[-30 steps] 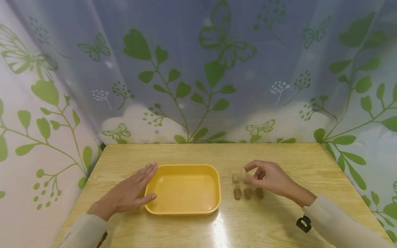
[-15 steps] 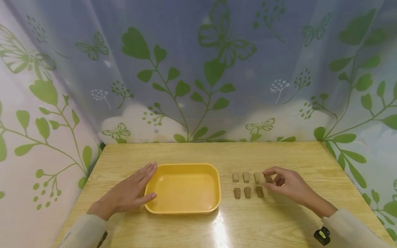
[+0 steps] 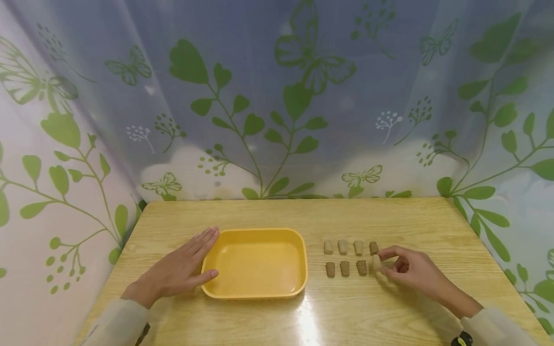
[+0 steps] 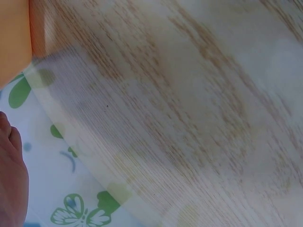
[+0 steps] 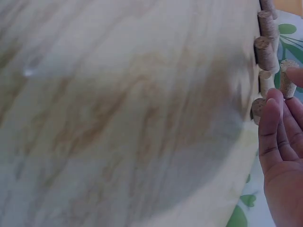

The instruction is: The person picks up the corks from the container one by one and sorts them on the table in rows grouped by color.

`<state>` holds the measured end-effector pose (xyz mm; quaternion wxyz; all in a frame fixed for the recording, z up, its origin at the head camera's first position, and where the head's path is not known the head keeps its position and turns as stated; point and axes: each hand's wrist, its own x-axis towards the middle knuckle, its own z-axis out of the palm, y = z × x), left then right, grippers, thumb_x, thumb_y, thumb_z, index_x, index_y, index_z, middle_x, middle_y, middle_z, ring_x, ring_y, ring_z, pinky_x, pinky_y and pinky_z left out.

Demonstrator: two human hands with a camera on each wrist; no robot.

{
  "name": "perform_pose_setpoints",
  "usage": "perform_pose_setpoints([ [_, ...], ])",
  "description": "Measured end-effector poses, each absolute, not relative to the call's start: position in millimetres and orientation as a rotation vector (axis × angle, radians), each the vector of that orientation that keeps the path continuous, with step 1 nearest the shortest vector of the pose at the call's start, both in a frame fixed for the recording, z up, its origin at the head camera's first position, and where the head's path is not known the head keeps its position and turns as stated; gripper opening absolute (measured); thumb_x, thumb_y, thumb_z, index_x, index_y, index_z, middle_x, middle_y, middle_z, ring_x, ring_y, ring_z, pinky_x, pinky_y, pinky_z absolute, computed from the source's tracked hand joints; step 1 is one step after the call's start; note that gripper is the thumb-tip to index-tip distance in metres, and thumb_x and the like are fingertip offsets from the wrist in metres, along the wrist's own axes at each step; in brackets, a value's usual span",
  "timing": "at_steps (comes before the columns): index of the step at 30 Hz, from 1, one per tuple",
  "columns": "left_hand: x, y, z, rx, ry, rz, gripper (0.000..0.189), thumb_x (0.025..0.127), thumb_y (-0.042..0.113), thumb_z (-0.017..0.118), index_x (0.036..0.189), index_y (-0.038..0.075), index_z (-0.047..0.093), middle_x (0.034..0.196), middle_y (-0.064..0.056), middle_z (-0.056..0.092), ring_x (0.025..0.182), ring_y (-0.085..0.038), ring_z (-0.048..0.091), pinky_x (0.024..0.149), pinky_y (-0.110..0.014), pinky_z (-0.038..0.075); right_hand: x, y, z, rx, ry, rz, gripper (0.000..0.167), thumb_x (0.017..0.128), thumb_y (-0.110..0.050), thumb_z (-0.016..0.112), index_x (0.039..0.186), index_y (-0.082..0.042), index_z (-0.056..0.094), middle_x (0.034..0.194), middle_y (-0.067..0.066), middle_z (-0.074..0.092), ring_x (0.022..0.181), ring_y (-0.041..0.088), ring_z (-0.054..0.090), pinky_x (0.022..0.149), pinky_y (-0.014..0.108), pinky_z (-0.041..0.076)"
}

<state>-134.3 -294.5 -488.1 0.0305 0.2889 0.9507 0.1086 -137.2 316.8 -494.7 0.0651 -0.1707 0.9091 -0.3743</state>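
My right hand (image 3: 413,271) pinches a pale cork stopper (image 3: 376,263) between thumb and fingertips, at the right end of the nearer row. In the right wrist view the same cork (image 5: 287,78) stands upright in the fingers. Several tapered corks lie in two rows: pale ones (image 3: 343,247) and a darker end cork (image 3: 374,248) at the back, brown ones (image 3: 345,268) in front. My left hand (image 3: 182,269) rests with straight fingers along the left rim of a yellow tray (image 3: 255,265), which has nothing in it.
All of this is on a light wood-grain table (image 3: 389,216). A curtain (image 3: 259,120) with green leaves and butterflies hangs behind it and at both sides. The tray stands left of the cork rows.
My right hand has moved right along the back row, then toward the near row, carrying the pale cork. The back-row corks it covered are now visible. My left hand and the tray stay put.
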Motion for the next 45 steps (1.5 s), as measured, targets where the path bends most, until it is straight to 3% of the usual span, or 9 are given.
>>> perform_pose_setpoints([
  [2,-134,-294,-488,0.89,2.933,0.334,0.092,0.11,0.06,0.055,0.177,0.011,0.015,0.184,-0.007,0.014,0.17,-0.031,0.021,0.135,-0.043,0.018,-136,318,-497,-0.514,2.741,-1.126,0.031,0.101,-0.023,0.081,0.127,-0.009,0.075,0.104,0.001,0.078,0.074,0.0,0.065,0.061,0.026,0.055],
  [8,-134,-295,-489,0.886,2.925,0.359,0.092,0.11,0.061,0.055,0.176,0.01,0.016,0.184,-0.007,0.014,0.17,-0.031,0.02,0.129,-0.019,-0.004,-136,322,-503,-0.508,2.736,-1.089,0.032,0.101,-0.023,0.081,0.128,-0.008,0.074,0.094,-0.006,0.075,0.072,0.0,0.063,0.059,0.026,0.053],
  [10,-134,-295,-489,0.885,2.929,0.348,0.092,0.11,0.061,0.054,0.176,0.01,0.016,0.184,-0.007,0.015,0.17,-0.031,0.021,0.132,-0.023,0.001,-136,324,-505,-0.51,2.739,-1.073,0.032,0.101,-0.024,0.08,0.128,-0.008,0.075,0.092,-0.007,0.075,0.072,0.0,0.063,0.06,0.026,0.053],
  [15,-134,-294,-488,0.889,2.941,0.311,0.092,0.11,0.061,0.054,0.176,0.01,0.017,0.184,-0.009,0.017,0.169,-0.031,0.021,0.133,-0.05,0.024,-137,327,-509,-0.54,2.749,-1.067,0.031,0.102,-0.023,0.08,0.128,-0.008,0.075,0.097,-0.005,0.076,0.074,-0.002,0.063,0.061,0.025,0.054],
  [21,-134,-294,-489,0.895,2.943,0.306,0.091,0.111,0.06,0.055,0.176,0.01,0.016,0.184,-0.01,0.017,0.169,-0.031,0.022,0.131,-0.057,0.03,-137,329,-511,-0.555,2.753,-1.1,0.033,0.099,-0.021,0.083,0.129,-0.008,0.076,0.114,0.008,0.079,0.078,-0.002,0.063,0.063,0.025,0.055],
  [25,-134,-294,-490,0.888,2.938,0.312,0.092,0.11,0.061,0.054,0.177,0.011,0.015,0.184,-0.007,0.015,0.169,-0.031,0.022,0.133,-0.051,0.026,-137,329,-513,-0.555,2.76,-1.099,0.033,0.099,-0.019,0.084,0.129,-0.008,0.076,0.123,0.013,0.078,0.081,-0.003,0.063,0.066,0.025,0.056],
  [32,-134,-294,-489,0.891,2.937,0.343,0.091,0.111,0.059,0.055,0.176,0.01,0.016,0.184,-0.01,0.017,0.169,-0.032,0.021,0.135,-0.032,0.008,-137,328,-515,-0.537,2.764,-1.103,0.033,0.099,-0.017,0.083,0.129,-0.007,0.075,0.121,0.011,0.077,0.08,-0.002,0.062,0.065,0.025,0.055],
  [39,-134,-295,-489,0.889,2.937,0.348,0.091,0.111,0.059,0.055,0.176,0.01,0.016,0.184,-0.01,0.017,0.17,-0.032,0.021,0.136,-0.034,0.01,-136,326,-514,-0.513,2.737,-1.119,0.036,0.1,-0.017,0.082,0.132,-0.005,0.073,0.122,0.013,0.075,0.079,-0.001,0.061,0.063,0.026,0.054],
  [45,-134,-295,-490,0.892,2.933,0.357,0.091,0.111,0.059,0.054,0.177,0.011,0.015,0.184,-0.008,0.015,0.17,-0.032,0.021,0.133,-0.024,0.0,-136,326,-515,-0.498,2.741,-1.108,0.038,0.099,-0.019,0.083,0.133,-0.005,0.072,0.122,0.012,0.076,0.08,-0.001,0.061,0.064,0.026,0.054],
])
